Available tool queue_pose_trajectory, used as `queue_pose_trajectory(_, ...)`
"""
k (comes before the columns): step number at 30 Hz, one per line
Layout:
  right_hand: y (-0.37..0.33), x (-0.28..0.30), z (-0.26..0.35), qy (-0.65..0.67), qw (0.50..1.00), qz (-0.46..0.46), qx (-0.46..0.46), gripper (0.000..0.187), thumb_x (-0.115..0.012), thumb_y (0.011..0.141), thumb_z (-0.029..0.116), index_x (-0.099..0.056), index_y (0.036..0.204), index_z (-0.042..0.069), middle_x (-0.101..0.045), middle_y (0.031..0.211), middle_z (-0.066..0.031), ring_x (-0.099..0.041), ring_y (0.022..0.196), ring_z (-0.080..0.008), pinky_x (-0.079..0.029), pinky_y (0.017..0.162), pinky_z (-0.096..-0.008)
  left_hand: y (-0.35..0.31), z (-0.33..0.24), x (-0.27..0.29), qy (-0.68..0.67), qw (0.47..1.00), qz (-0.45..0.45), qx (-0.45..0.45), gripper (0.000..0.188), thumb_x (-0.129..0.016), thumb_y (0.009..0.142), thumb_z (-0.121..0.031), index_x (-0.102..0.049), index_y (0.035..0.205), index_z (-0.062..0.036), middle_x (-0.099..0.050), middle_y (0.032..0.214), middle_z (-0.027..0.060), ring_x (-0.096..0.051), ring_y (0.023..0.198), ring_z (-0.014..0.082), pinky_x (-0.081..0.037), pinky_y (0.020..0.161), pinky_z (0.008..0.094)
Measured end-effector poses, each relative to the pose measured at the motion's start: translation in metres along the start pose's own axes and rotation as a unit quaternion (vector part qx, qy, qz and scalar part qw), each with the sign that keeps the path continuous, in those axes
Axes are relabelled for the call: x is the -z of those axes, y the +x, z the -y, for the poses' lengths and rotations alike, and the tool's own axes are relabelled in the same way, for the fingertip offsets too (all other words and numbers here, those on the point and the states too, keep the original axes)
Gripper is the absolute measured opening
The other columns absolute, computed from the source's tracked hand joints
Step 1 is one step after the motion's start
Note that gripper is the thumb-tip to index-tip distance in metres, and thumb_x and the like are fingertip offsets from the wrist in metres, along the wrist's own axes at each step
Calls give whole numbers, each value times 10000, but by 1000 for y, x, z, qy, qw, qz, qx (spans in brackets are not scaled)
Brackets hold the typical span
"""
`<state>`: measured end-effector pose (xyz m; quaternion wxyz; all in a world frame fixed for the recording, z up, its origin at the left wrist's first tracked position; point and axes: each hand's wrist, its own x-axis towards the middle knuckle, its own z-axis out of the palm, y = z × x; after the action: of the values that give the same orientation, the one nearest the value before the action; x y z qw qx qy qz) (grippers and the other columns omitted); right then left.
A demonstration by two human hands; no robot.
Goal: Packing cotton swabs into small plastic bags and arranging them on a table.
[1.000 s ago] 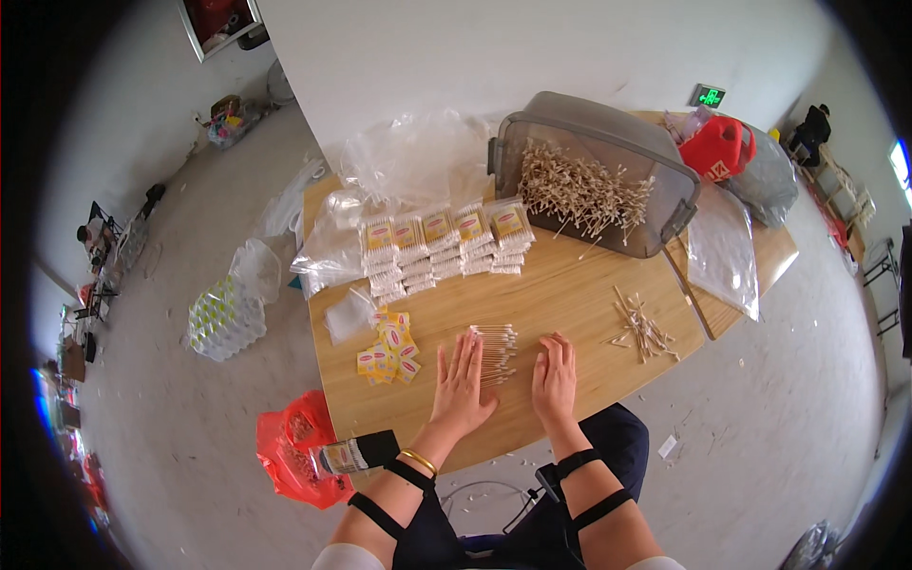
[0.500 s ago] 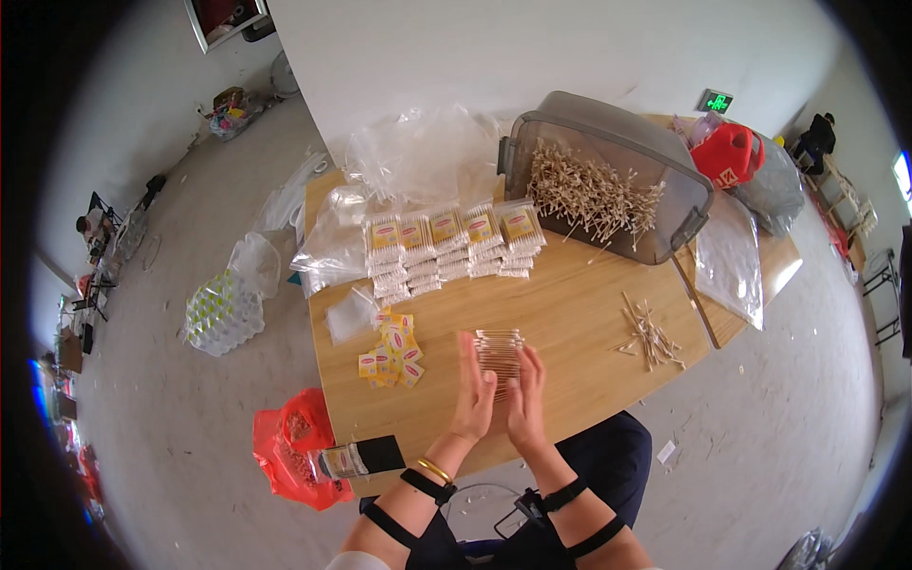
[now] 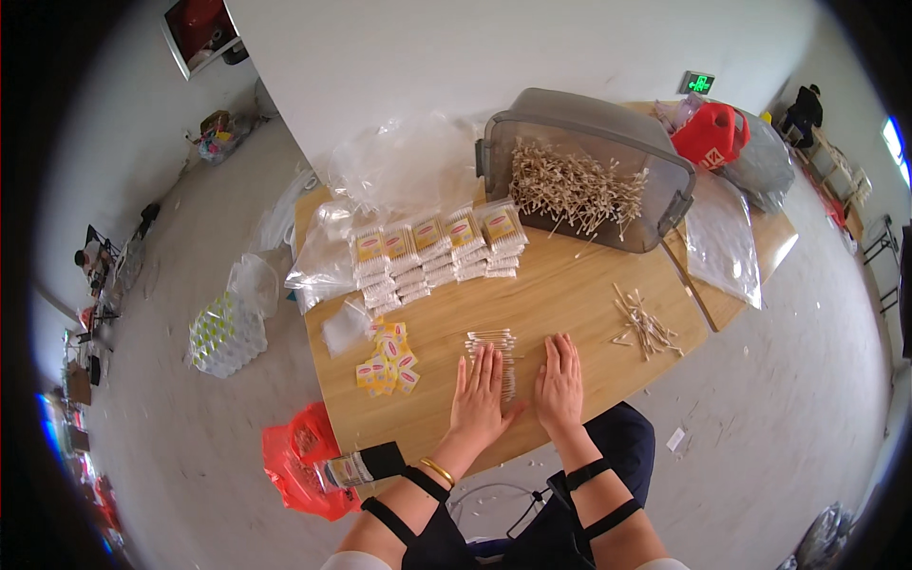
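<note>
A row of cotton swabs (image 3: pixel 507 363) lies side by side on the wooden table in front of me. My left hand (image 3: pixel 477 404) rests flat over the left part of the row, fingers stretched out, and covers some of the swabs. To the right of the row, my right hand (image 3: pixel 560 391) lies palm down near the table, its fingers extended and holding nothing. Yellow and white printed cards (image 3: pixel 389 359) are scattered left of my hands. A small loose heap of swabs (image 3: pixel 644 323) lies farther right.
Stacked swab packs (image 3: pixel 429 249) stand at the back left beside clear plastic bags (image 3: pixel 399 166). A grey translucent bin (image 3: pixel 589 119), tipped on its side, holds many loose swabs. A red jug (image 3: pixel 708 138) is at the far right. A red bag (image 3: pixel 302 461) hangs by the left edge.
My hands have moved apart from the sides of the swab bundle. The left hand has turned palm down onto the swabs, the right has shifted right, and the swabs lie flatter.
</note>
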<state>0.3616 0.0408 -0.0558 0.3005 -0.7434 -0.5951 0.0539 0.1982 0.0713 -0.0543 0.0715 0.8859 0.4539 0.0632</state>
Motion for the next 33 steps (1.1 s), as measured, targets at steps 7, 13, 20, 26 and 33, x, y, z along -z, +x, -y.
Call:
queue_pose_trajectory(7, 0, 6, 0, 54, 998, -9, -3, 430, -492, 957, 95, -510, 1368, -29, -469, 1446, -199, -381, 1424, -361, -288, 1217, -464, 1, -3, 6, 6, 1000, 5, -2, 1066, -488, 911, -703, -172, 1572, 72, -156, 1665, 217, -108, 1561, 325, -54, 1256, 524)
queue_pose_trajectory(13, 2, 6, 3, 65, 997, -33, 10, 409, -497, 952, 95, -530, 1340, -28, -506, 1402, -200, -413, 1403, -360, -300, 1211, -463, -4, -6, 2, -8, 1000, 4, -8, 1030, -502, 918, -675, -201, 1569, 65, -158, 1666, 216, -110, 1562, 318, -58, 1253, 530)
queue_pose_trajectory(20, 0, 5, -3, 71, 996, -43, 11, 410, -499, 950, 98, -533, 1339, -25, -517, 1388, -197, -423, 1400, -347, -300, 1211, -461, 1, -9, 2, 0, 1000, -8, -18, 1017, -531, 920, -646, -193, 1574, 56, -166, 1667, 203, -118, 1562, 307, -49, 1248, 549)
queue_pose_trajectory(26, 1, 4, -3, 79, 996, -46, 3, 410, -499, 950, 99, -525, 1340, -26, -522, 1383, -190, -425, 1398, -344, -288, 1216, -461, 11, -7, 2, 20, 1000, -10, -9, 1022, -558, 914, -627, -178, 1578, 50, -172, 1667, 200, -117, 1564, 296, -28, 1246, 554)
queue_pose_trajectory(33, 1, 4, -2, 88, 995, -47, 8, 407, -507, 947, 103, -526, 1332, -26, -526, 1373, -188, -427, 1395, -342, -292, 1212, -465, 0, -10, 2, 21, 1000, -2, -15, 1024, -540, 918, -635, -169, 1579, 54, -157, 1671, 200, -96, 1568, 294, -19, 1246, 551)
